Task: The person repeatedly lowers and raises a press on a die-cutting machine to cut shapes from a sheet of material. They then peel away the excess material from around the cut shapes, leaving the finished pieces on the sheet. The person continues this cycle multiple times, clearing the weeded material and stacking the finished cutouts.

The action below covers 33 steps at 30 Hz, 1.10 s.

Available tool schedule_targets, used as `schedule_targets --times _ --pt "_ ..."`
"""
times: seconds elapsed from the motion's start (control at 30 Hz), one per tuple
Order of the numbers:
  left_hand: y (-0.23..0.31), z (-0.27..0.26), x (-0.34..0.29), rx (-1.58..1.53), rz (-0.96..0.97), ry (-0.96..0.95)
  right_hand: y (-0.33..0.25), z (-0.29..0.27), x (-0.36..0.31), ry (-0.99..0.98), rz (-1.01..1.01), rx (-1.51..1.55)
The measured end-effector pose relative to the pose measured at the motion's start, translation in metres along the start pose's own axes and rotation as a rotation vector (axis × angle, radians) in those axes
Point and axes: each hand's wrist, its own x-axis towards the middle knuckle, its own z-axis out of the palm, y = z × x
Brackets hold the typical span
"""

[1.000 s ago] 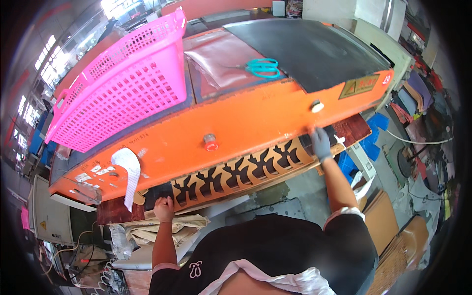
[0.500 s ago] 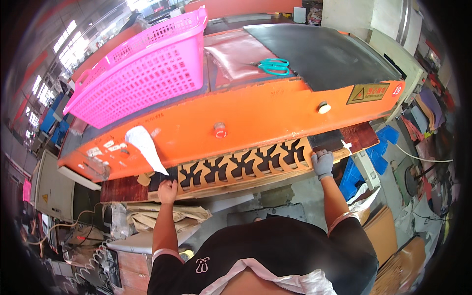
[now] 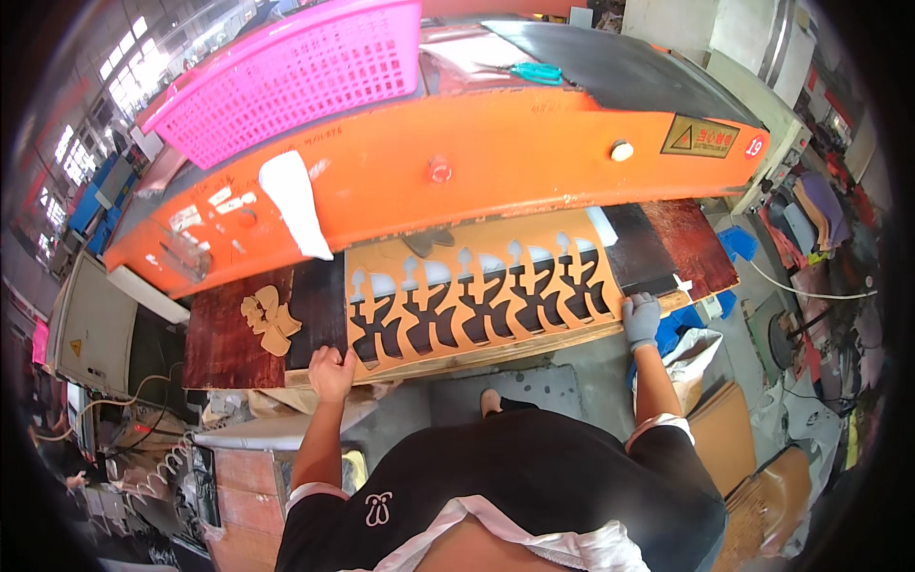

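Note:
A tan sheet [image 3: 457, 341] with rows of cut-out shapes lies on a dark cutting board [image 3: 317, 303] with a wooden front edge. Black board shows through the nearer holes, pale surface through the farther ones. My bare left hand [image 3: 332, 374] is closed at the board's front edge, by the sheet's left corner. At the right corner, my right hand [image 3: 640, 319], in a grey glove, curls over the same edge. Loose tan cut pieces [image 3: 272, 319] lie in a small pile left of the sheet. Grey-brown pieces [image 3: 427, 241] rest on the sheet's far part, partly under the orange beam.
The orange press beam [image 3: 534, 157] spans the board's far side, with a paper strip [image 3: 294, 205] hanging from it. On top are a pink basket [image 3: 305, 81], teal scissors [image 3: 537, 72] and a black sheet [image 3: 620, 71]. Brown sheets [image 3: 710, 448] stand at lower right.
Much more of the tan sheet and board now shows in front of the beam. The loose pieces at left have come into fuller view. Both hands stay at the board's front edge.

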Motion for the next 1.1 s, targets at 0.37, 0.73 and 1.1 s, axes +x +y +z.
schedule_targets --times 0.37,0.73,1.1 --pt "0.034 -0.093 -0.131 -0.092 0.083 -0.042 -0.046 -0.12 -0.058 -0.083 0.15 0.145" --pt "0.104 -0.065 -0.077 -0.406 0.217 -0.246 -0.337 -0.048 -0.092 -0.337 -0.065 0.294" --pt "0.114 -0.023 -0.085 -0.099 0.323 -0.378 -0.275 -0.064 -0.074 -0.338 0.532 1.284"
